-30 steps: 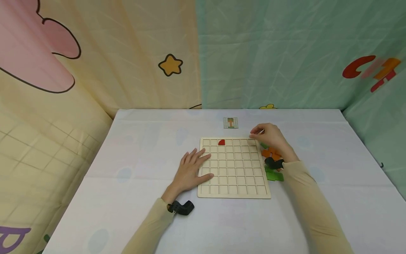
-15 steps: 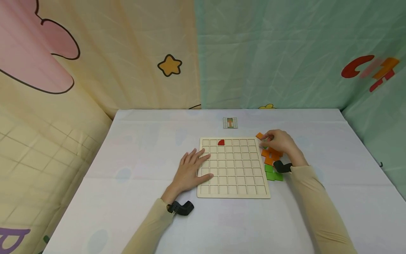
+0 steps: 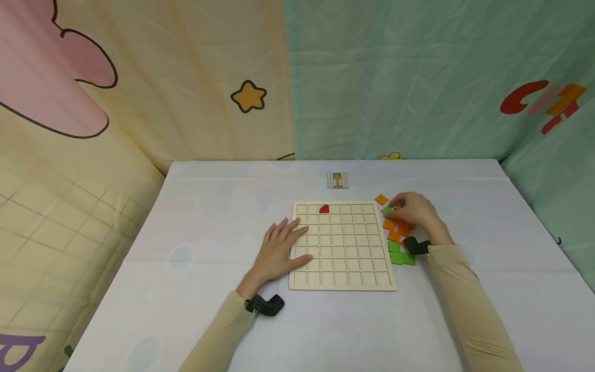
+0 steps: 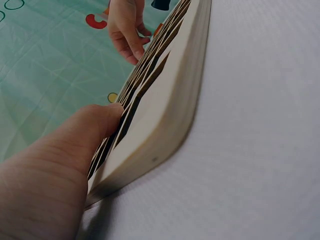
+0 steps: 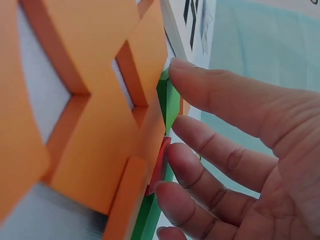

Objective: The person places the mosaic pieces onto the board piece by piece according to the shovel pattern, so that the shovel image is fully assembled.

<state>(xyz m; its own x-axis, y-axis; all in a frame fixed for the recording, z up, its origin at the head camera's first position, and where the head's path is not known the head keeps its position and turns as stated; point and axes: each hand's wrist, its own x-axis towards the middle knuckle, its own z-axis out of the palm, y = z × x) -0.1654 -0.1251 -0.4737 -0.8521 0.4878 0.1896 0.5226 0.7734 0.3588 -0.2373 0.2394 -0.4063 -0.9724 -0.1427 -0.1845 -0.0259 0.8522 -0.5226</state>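
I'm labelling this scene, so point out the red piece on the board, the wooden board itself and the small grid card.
Red piece (image 3: 325, 209): head view, middle of its top face.
Wooden board (image 3: 338, 239): head view, a bare cell near its middle.
Grid card (image 3: 337, 180): head view, middle of its printed face.

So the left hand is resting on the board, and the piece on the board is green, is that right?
Not quite: the piece on the board is red, as the head view shows. The left hand is indeed resting on the board.
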